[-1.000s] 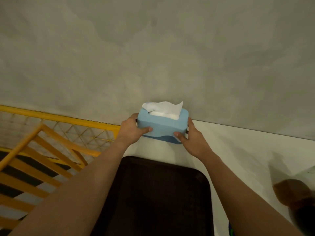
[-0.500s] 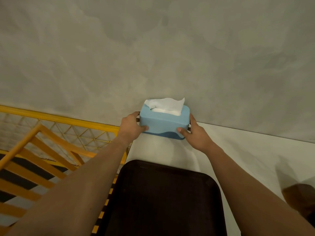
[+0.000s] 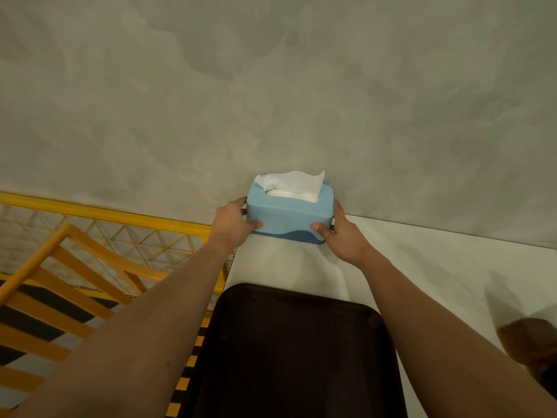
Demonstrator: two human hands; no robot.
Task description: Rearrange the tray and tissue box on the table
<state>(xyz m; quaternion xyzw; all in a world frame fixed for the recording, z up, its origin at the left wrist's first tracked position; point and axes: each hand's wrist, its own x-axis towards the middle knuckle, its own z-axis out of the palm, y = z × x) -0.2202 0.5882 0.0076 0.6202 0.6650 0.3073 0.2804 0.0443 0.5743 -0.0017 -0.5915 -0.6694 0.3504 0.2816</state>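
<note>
Tissue box (image 3: 289, 214): one, blue, against wall (image 3: 271, 86)
Hands: left hand (image 3: 233, 224), right hand (image 3: 342, 236) gripping its ends
Tray (image 3: 295, 354): one, dark, on table (image 3: 437, 267)
Railing (image 3: 90, 212): yellow, left

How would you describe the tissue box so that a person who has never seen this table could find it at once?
Look at the white table where it meets the grey wall. At that far edge, beyond the dark brown tray, stands the tissue box, held between the left hand and the right hand. It is the only light blue thing there, with a darker blue base and a white tissue sticking up.
</note>
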